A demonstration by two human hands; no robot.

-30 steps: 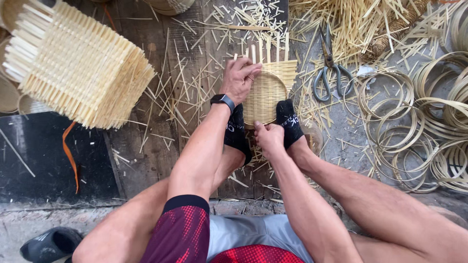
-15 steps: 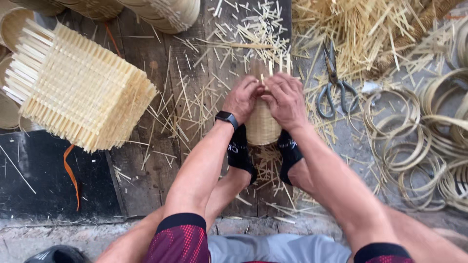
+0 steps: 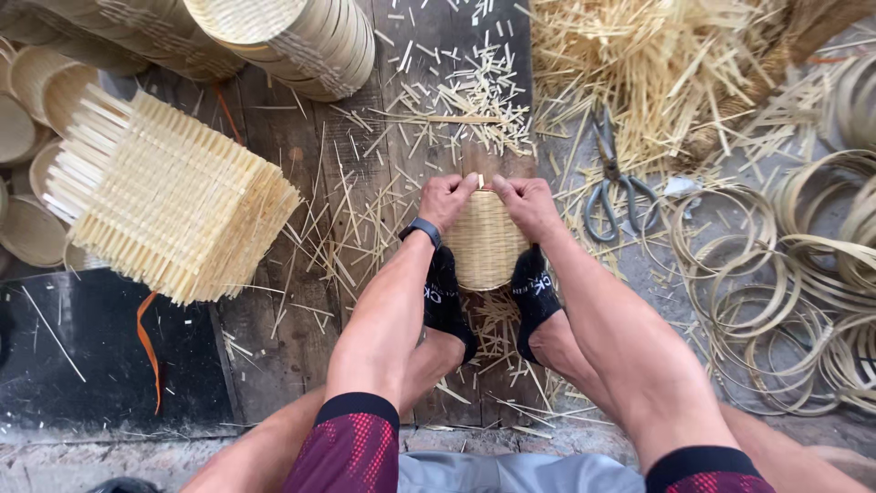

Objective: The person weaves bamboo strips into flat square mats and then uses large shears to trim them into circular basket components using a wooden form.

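- Where the head camera looks down, a small woven basket (image 3: 484,245) lies on its side on the wooden floor (image 3: 274,338), pinned between two feet in black socks (image 3: 445,297), which seems meant to keep it from rolling while both hands work at its far rim.
- Left hand (image 3: 447,199) has its grip closed on the basket's top edge, fingers curled over the weave; a dark watch (image 3: 421,230) sits on that wrist.
- Right hand (image 3: 526,205) grips the same rim just beside the left, thumb and fingers pinched tight; a thin strip may be caught between the two hands, though it is too small to be sure.
- Scissors (image 3: 613,178) lie open on the floor near the right hand, within easy reach.
- Loose strips and offcuts (image 3: 639,64) are heaped beyond the scissors, and coiled rings (image 3: 803,274) lie to the right.
- To the left, well apart from the hands, lies a stack of unfinished baskets (image 3: 173,196) with spokes sticking out, and a stack of finished rims (image 3: 292,36) sits at the top.
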